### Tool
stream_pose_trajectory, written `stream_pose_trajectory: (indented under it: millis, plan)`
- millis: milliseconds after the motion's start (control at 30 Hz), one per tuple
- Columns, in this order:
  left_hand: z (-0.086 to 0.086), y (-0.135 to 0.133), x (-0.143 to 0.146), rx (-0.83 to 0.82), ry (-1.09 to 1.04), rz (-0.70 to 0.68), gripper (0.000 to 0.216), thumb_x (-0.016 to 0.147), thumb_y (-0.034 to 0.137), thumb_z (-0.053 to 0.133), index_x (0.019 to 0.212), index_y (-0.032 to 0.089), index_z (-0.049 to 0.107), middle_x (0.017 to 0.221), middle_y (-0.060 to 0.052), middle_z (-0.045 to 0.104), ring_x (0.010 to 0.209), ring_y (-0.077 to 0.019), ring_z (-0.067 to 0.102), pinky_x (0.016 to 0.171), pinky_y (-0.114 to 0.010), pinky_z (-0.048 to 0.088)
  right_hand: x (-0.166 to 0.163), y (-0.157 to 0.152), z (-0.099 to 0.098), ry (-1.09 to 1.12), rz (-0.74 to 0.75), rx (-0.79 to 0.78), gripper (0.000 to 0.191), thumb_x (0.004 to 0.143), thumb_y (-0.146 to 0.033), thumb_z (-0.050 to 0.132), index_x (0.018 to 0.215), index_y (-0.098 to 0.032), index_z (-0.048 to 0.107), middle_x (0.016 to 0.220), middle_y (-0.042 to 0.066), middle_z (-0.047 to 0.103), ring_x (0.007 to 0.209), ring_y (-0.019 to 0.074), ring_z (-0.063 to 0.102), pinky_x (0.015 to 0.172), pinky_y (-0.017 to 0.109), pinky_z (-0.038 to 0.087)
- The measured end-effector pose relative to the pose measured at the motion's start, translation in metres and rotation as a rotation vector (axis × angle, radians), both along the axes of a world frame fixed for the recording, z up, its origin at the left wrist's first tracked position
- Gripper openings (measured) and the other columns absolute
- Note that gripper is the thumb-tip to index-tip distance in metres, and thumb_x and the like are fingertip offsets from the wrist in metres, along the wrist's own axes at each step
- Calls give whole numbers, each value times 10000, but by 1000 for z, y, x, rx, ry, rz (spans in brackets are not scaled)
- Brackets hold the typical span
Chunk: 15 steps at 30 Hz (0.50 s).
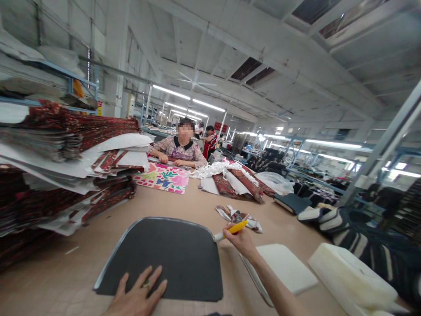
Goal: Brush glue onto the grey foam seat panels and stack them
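Note:
A dark grey rounded panel [164, 254] lies flat on the brown table [184, 202] right in front of me. My left hand [138, 296] rests open and flat on the panel's near edge, fingers spread. My right hand [241, 239] is closed round a yellow-handled tool [232, 230], whose pale tip touches the panel's far right corner. A crumpled scrap of patterned fabric [238, 217] lies just beyond that hand.
Tall stacks of red patterned fabric and white sheets [66, 162] fill the left. White foam pads [283, 267] [351, 276] lie at right, beside dark striped cushions [338, 219]. A seated person [179, 151] works across the table over a floral piece [162, 177].

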<state>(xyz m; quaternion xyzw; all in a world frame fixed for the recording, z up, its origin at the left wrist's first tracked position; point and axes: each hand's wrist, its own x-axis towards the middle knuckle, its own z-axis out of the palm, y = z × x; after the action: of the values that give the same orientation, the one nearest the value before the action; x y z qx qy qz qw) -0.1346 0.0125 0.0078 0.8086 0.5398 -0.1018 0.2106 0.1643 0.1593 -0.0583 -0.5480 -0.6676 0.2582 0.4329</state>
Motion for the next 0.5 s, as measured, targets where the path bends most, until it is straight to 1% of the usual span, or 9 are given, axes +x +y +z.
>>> stream_pose_trajectory:
  millis: [67,167,333,400,500]
  plan:
    - [1,-3,-1,23,-36,3,605,815,515,395,1342,227,320,1426,-139,180,1315,-337,139,989,-631,122,0,-10,1,4,-4,-7,267,664,-444,597,687,-178,593,657,13,579,613,167,537,596,292,423]
    - [4,-8,-3,29,-97,9,608,814,505,398,1344,219,318,1428,-143,194,1315,-339,142,993,-631,113,-1,-27,2,0,1,-33,227,677,-403,588,676,-175,587,638,11,566,602,158,524,583,280,413]
    - [12,-13,-2,1,-95,32,614,815,486,375,1350,191,311,1434,-140,179,1320,-323,134,1017,-599,101,-4,-61,9,-5,-7,-99,169,697,-339,560,671,-173,582,603,5,544,569,148,506,546,264,389]
    - [8,-12,-3,29,-99,19,618,816,496,363,1353,197,307,1436,-140,181,1320,-324,138,1012,-606,107,-6,-75,11,-4,0,-119,165,699,-334,558,671,-173,584,610,4,545,581,147,509,547,257,390]
    - [-5,-8,-6,63,-108,-7,619,816,518,354,1353,214,311,1439,-145,187,1320,-332,148,995,-629,117,-9,-97,12,-9,7,-150,152,699,-317,552,647,-177,576,593,-9,524,569,135,496,526,241,381]
